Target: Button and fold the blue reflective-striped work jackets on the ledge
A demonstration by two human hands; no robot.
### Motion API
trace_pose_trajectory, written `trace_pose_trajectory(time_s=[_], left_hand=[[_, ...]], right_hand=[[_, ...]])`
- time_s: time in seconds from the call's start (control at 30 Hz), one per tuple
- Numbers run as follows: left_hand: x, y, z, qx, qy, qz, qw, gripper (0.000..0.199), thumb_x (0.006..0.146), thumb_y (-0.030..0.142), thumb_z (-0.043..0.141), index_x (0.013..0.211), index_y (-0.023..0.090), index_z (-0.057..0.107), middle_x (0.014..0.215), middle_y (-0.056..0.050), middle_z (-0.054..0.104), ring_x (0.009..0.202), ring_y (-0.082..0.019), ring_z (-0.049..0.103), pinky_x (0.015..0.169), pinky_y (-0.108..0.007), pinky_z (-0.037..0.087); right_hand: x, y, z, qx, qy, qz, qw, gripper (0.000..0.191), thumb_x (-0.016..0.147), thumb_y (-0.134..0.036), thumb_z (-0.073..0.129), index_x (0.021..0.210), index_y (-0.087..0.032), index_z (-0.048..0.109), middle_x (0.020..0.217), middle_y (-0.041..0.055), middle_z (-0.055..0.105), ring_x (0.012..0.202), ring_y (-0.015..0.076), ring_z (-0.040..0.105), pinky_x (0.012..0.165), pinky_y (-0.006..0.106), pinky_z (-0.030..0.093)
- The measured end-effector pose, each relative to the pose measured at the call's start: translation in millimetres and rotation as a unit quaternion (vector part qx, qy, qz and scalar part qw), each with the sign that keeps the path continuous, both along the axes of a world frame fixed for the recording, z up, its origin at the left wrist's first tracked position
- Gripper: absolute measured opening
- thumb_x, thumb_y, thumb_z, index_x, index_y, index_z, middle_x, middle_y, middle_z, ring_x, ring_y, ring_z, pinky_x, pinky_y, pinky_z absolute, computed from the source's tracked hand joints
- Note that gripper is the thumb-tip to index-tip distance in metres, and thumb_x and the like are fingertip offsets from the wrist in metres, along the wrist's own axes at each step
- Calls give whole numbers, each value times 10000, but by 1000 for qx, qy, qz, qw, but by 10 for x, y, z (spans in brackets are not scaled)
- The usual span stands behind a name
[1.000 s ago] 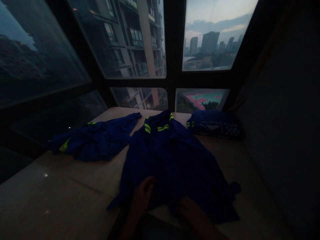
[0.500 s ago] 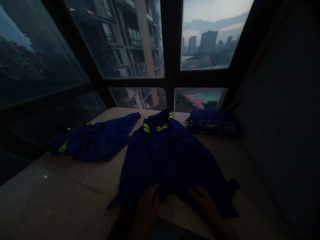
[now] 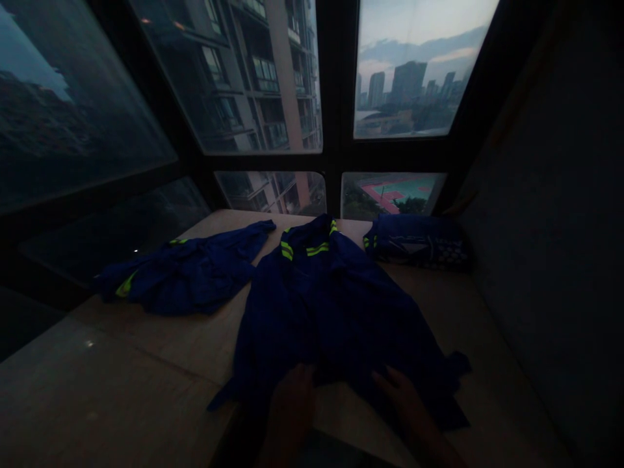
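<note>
A dark blue jacket [image 3: 336,305] with yellow-green stripes at its collar lies spread on the stone sill [image 3: 146,377], collar towards the windows. At its lower edge, left of centre, is my left hand [image 3: 295,393], fingers drawn together on the cloth; dim light hides how much fabric is between them. My right hand [image 3: 397,390] rests on the lower edge further right, its thumb and fingers apart. A second blue garment [image 3: 190,273] lies crumpled on the left. At the back right sits a folded blue garment [image 3: 419,242] with a pale print.
Dark window frames [image 3: 334,162] enclose the far and left sides of the sill. A grey wall [image 3: 550,260] runs along the right. Something flat and greyish [image 3: 336,448] shows at the bottom edge between my forearms.
My left hand has moved slightly right along the jacket's lower edge, and its fingers look more closed. My right hand has shifted very little. The garments lie as before.
</note>
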State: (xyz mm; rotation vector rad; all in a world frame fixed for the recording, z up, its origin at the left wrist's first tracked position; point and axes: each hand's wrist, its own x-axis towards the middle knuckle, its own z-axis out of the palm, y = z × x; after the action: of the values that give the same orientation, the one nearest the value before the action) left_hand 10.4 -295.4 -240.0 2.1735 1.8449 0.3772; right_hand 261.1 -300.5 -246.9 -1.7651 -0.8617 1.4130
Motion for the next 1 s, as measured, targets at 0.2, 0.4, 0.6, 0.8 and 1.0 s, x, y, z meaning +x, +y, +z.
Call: trace_pose_trajectory(time_s=[0.2,0.4,0.6,0.8,1.0], left_hand=[[-281,133,156,-52,-299,121,945,482,831,295,492,1287,174,592,1221,-119,691,1145,-253,653,974,-410,536],[-518,168,285,-100,-409,89,903,532,697,200,509,1203,189,672,1259,-91,677,1192,-252,622,1028,-393,492],[-548,188,391,-65,-381,113,915,472,686,220,549,1126,197,719,1210,-77,698,1175,-269,619,1044,-415,469],[-535,169,614,-69,-413,247,874,470,701,476,710,1071,187,733,1131,-93,731,1092,-291,655,947,-373,516],[-699,192,716,-22,-399,320,859,527,650,623,714,932,179,746,951,-77,753,927,-275,682,776,-330,535]], right_hand=[[34,7,-71,-16,-5,4,1000,856,558,-767,679,1135,-134,692,1270,157,651,1300,363,503,1060,440,422],[22,38,-35,-14,-2,18,1000,818,554,-750,698,1102,-143,707,1246,155,665,1286,371,514,1062,452,412],[20,39,-1,-17,15,16,1000,812,545,-726,721,1111,-144,708,1230,151,676,1290,374,509,1075,466,395],[17,48,39,-46,25,-4,999,864,486,-711,757,1130,-139,702,1293,148,643,1340,386,451,1122,461,337],[19,38,8,-22,68,-8,997,792,505,-679,777,1109,-171,711,1239,117,680,1310,371,492,1110,459,354]])
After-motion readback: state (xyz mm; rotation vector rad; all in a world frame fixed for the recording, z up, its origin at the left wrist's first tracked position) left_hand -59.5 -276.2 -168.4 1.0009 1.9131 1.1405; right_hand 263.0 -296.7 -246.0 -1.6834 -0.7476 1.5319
